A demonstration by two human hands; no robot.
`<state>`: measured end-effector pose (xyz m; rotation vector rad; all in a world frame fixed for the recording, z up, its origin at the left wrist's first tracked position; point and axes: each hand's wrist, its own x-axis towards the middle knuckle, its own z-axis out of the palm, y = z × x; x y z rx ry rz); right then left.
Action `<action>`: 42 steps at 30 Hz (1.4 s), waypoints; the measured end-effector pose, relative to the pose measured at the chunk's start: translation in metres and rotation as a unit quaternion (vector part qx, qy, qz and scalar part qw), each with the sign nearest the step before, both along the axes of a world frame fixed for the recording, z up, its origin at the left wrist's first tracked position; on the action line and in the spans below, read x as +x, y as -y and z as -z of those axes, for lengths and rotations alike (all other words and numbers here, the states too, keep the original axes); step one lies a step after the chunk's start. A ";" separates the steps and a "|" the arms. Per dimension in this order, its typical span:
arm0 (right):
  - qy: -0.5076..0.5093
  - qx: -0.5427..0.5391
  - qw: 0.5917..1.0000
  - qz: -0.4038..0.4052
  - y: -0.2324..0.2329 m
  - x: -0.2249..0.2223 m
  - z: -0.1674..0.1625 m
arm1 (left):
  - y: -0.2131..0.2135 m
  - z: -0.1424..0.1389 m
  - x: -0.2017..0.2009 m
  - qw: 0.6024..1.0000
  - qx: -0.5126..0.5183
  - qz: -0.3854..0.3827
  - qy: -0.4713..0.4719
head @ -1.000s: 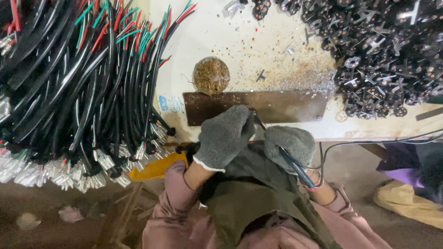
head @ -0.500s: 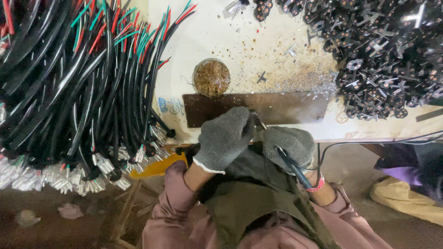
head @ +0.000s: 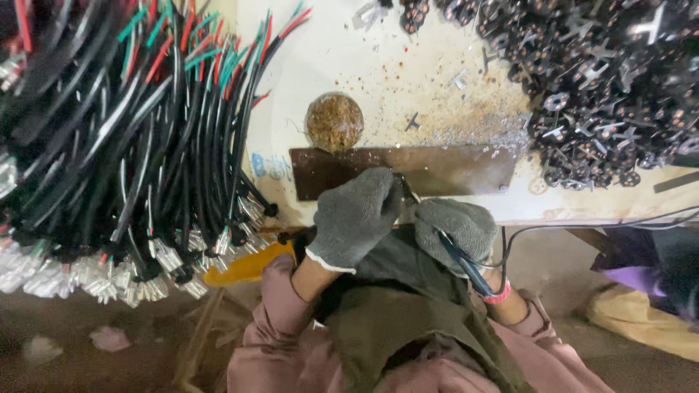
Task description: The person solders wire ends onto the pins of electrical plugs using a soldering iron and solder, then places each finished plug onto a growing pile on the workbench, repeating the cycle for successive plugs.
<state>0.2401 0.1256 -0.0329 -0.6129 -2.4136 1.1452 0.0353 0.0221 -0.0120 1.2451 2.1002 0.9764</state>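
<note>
I see a cream surface (head: 408, 58), stained and speckled with rust-coloured debris. A brown metal plate (head: 451, 169) is fixed along its near edge. Below the edge I see a dusty concrete floor (head: 87, 342) with scattered scraps. Lighting is even and bright across the surface.

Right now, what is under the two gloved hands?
A brown metal plate lies on the table under the left hand and right hand. A thin tool tip pokes out; whatever it touches is covered.
</note>
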 end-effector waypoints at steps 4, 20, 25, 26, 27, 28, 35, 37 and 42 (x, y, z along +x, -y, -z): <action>0.002 0.012 1.000 -0.022 -0.002 -0.001 0.001 | -0.001 0.001 -0.002 1.000 -0.018 0.009 -0.001; -0.024 -0.083 0.996 0.022 -0.002 0.011 0.008 | -0.004 -0.003 -0.002 1.000 0.001 -0.007 0.027; -0.116 -0.377 0.837 0.379 0.013 0.025 0.004 | 0.006 -0.014 -0.011 0.999 -0.035 0.004 0.024; -0.169 -0.286 0.866 0.375 0.013 0.026 0.000 | 0.010 -0.015 -0.013 0.999 -0.038 -0.004 0.023; -0.219 -0.213 0.884 0.354 0.013 0.025 -0.005 | 0.013 -0.016 -0.014 0.999 -0.044 -0.012 0.023; -0.178 -0.160 0.932 0.272 0.010 0.024 -0.009 | 0.016 -0.016 -0.015 0.999 -0.048 -0.013 0.022; -0.037 -0.089 0.986 0.139 0.005 0.014 -0.019 | 0.013 -0.009 -0.007 0.999 -0.046 -0.009 -0.007; -0.099 -0.083 0.981 0.145 0.009 0.018 -0.022 | 0.011 -0.009 -0.003 1.000 -0.018 -0.014 0.000; 0.054 -0.033 0.995 0.076 0.002 0.008 -0.026 | 0.002 -0.009 0.005 1.000 -0.016 -0.003 -0.013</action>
